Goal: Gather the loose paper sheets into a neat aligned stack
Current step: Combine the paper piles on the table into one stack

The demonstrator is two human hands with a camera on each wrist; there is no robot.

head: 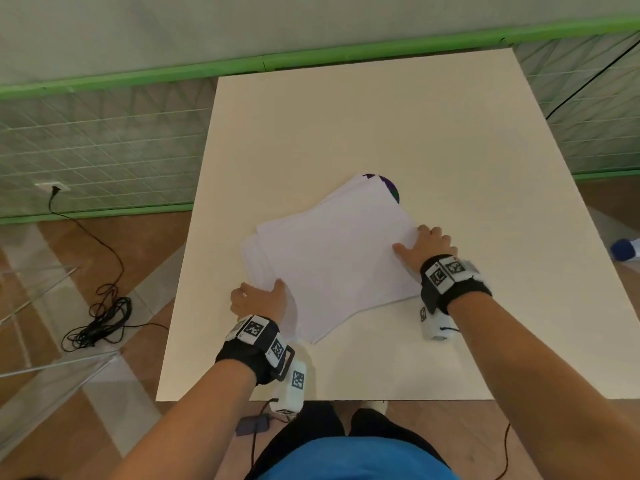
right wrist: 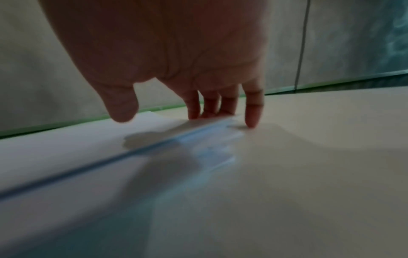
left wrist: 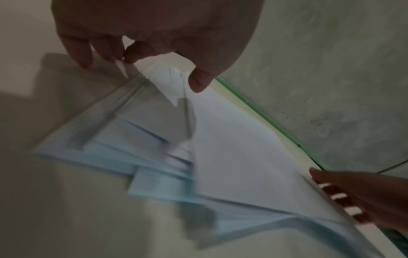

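Both hands bracket the paper sheets (head: 332, 258) mid-bench (head: 346, 109). Left hand (head: 258, 299), fingers curled, pinches the near-left corner; right hand (head: 427, 245), fingers nearly straight, presses the right edge. Squeezing inward evenly should square the fanned edges. Beyond the sheets, a purple object (head: 393, 190) hides mostly underneath, unidentifiable.

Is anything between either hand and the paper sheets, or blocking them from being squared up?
Nothing visible does. The left hand is already on the near left corner of the paper sheets, and the right hand touches their right edge. A purple object peeks from under the far corner; what it is cannot be told.
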